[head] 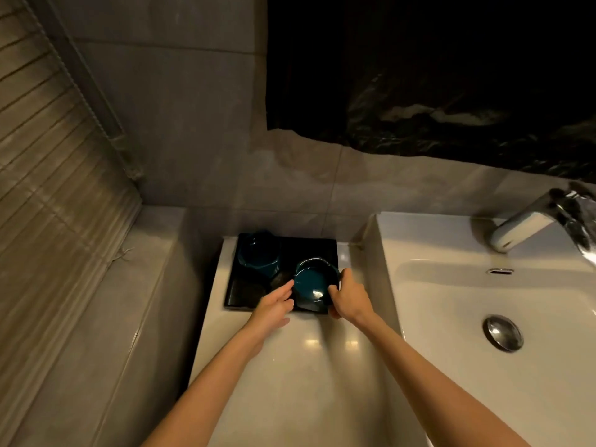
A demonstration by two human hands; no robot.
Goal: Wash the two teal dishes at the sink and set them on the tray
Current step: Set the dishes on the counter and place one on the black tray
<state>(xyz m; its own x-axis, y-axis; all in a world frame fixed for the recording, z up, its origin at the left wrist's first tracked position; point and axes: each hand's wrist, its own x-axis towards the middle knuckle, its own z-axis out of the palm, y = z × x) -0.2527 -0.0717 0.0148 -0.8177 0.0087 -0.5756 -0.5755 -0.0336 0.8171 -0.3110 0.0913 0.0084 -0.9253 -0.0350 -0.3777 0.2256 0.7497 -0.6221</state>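
The right hand's fingers (335, 293) curl around the right side of a teal bowl (311, 285), with the thumb over its rim, clamping it. The left hand's fingers (285, 290) lie nearly straight and close together, their tips touching the bowl's left side. The bowl sits tilted between the right hand (350, 296) and the left hand (274, 306), over the near right corner of a black tray (319, 248). Whether its base touches the tray cannot be told. Both bare forearms reach forward from the bottom of the view, converging on the bowl.

There are two teal dishes. The second teal dish (258, 256) rests at the tray's far left corner, apart from the held bowl. The single tray lies on a pale counter (290, 366), against the tiled wall.

Just beside the counter, on the right, is one white sink (419, 227) with one chrome tap (529, 221) and one round metal drain (502, 332). One slatted blind (48, 156) hangs on the left, and one black sheet (419, 75) covers the wall above the sink.
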